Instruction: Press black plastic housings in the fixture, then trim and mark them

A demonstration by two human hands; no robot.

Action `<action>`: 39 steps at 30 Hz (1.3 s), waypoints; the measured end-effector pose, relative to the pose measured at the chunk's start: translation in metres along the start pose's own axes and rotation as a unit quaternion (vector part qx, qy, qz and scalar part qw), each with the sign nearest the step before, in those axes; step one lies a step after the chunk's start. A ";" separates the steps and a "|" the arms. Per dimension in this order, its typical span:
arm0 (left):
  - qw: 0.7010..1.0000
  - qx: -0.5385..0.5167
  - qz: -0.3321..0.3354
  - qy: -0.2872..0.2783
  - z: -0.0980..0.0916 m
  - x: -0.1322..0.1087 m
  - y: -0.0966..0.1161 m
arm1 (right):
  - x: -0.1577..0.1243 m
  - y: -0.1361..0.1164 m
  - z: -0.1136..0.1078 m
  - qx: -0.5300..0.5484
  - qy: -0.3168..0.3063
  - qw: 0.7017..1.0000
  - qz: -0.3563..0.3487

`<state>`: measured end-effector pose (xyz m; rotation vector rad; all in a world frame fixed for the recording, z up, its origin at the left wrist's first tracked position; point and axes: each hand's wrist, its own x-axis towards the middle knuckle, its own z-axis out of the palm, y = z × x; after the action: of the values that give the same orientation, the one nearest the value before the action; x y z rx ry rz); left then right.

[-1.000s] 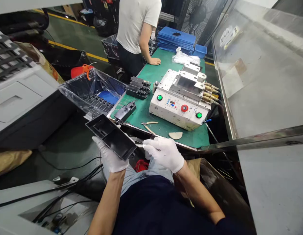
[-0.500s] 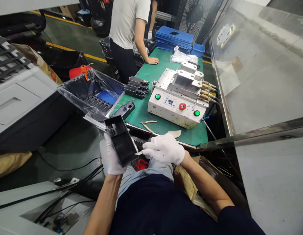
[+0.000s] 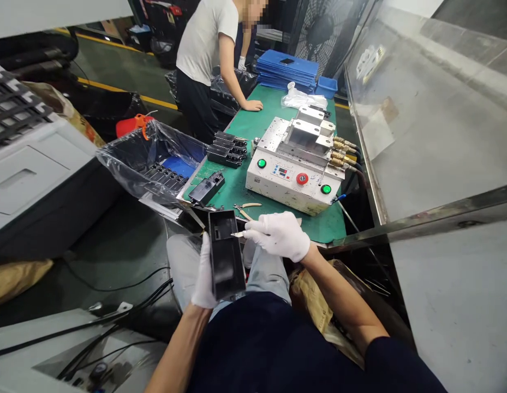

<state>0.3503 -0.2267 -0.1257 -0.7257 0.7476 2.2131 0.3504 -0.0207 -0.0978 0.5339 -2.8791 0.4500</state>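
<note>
My left hand (image 3: 204,273), in a white glove, grips a black plastic tray-shaped part (image 3: 225,252) over my lap, its long side pointing away from me. My right hand (image 3: 280,236), also gloved, is closed on a small thin blade-like tool (image 3: 238,234) whose tip touches the part's right edge near its far end. Another black part (image 3: 207,187) lies on the green bench mat (image 3: 245,188) just beyond.
A white fixture machine (image 3: 296,164) with green and red buttons stands on the mat. Pliers (image 3: 245,209) lie near the front edge. A plastic-lined bin (image 3: 150,158) with black parts sits left. A stack of black parts (image 3: 228,148) lies farther back, where another person (image 3: 208,60) leans on the bench.
My left hand has turned the black part from slanting leftward to pointing straight away and brought it closer. My right hand with the tool followed up to the part's right edge.
</note>
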 end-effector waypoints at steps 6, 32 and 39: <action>0.986 0.015 -0.103 -0.133 -0.025 -0.007 -0.025 | 0.019 0.040 -0.004 -0.031 0.032 0.996 0.077; 0.888 0.157 0.423 0.094 -0.002 -0.003 -0.034 | 0.006 -0.087 0.021 0.172 0.111 0.963 0.173; 0.863 0.219 0.440 0.120 0.001 0.001 -0.031 | 0.008 -0.079 0.032 0.206 0.098 0.950 0.212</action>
<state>0.3724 -0.2068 -0.1348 -0.4594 1.9451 2.5606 0.3689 -0.1043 -0.1051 -0.0922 -2.6972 1.1151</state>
